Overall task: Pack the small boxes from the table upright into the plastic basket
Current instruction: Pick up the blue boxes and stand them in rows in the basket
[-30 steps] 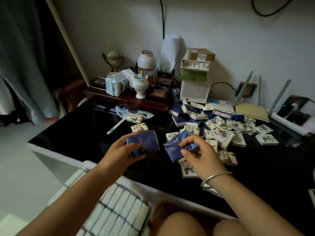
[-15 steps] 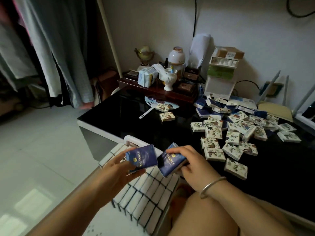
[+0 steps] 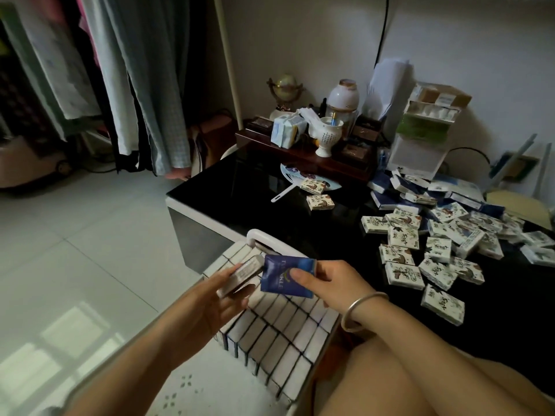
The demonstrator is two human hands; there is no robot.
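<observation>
My left hand [image 3: 216, 298] grips a small box [image 3: 240, 276] turned edge-on, over the white plastic basket [image 3: 300, 382]. My right hand [image 3: 333, 283] pinches a blue box [image 3: 282, 277] right beside it, thumb on its face. Both boxes hang just above the basket, where several boxes stand upright in rows [image 3: 279, 328]. The basket's handle [image 3: 264, 237] shows behind the blue box. Several loose white patterned boxes [image 3: 435, 253] and blue ones [image 3: 387, 199] lie scattered over the black table [image 3: 240, 187] to the right.
A hand fan [image 3: 300, 183] with two boxes lies mid-table. A wooden tray with a white cup [image 3: 326, 133], jar and globe stands at the back, stacked cartons [image 3: 420, 136] beside it. Clothes hang at left over a pale tiled floor [image 3: 75, 250]. My knees are at the bottom right.
Both hands carried their boxes from the table toward me and down over the basket. The left box has turned edge-on. The view has swung left and down.
</observation>
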